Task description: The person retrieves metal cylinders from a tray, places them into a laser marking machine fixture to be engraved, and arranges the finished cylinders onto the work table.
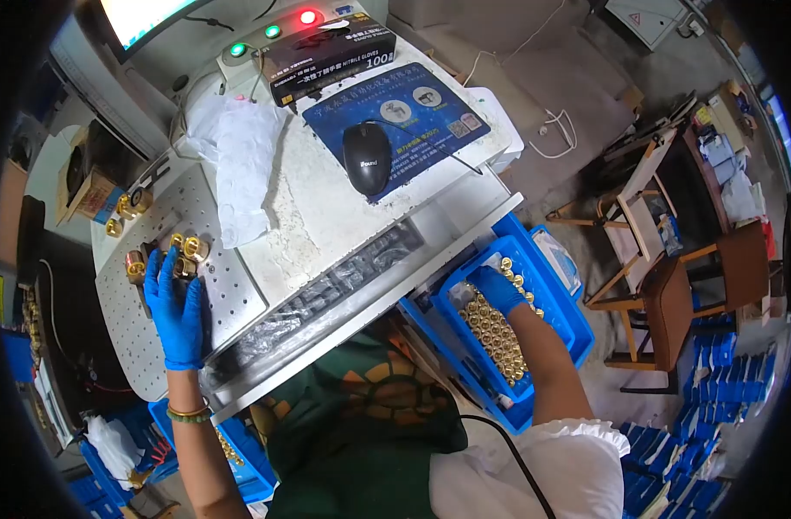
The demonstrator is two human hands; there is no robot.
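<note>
My left hand (176, 303), in a blue glove, reaches over the perforated metal plate (227, 298) with its fingers spread at a small group of brass parts (194, 249). Its fingertips are beside or on these parts. To the right, my right hand (497, 290), also gloved in blue, is down in a blue bin (534, 391) among rows of small brass pieces (492, 333). Its fingertips point down and are hidden, so what they hold cannot be made out.
A black mouse (367, 159) lies on a blue mat (447, 112), near a glove box (331, 62) and a crumpled white cloth (236, 164). More brass parts (134, 203) stand at the far left. Wooden chairs (668, 298) are at the right.
</note>
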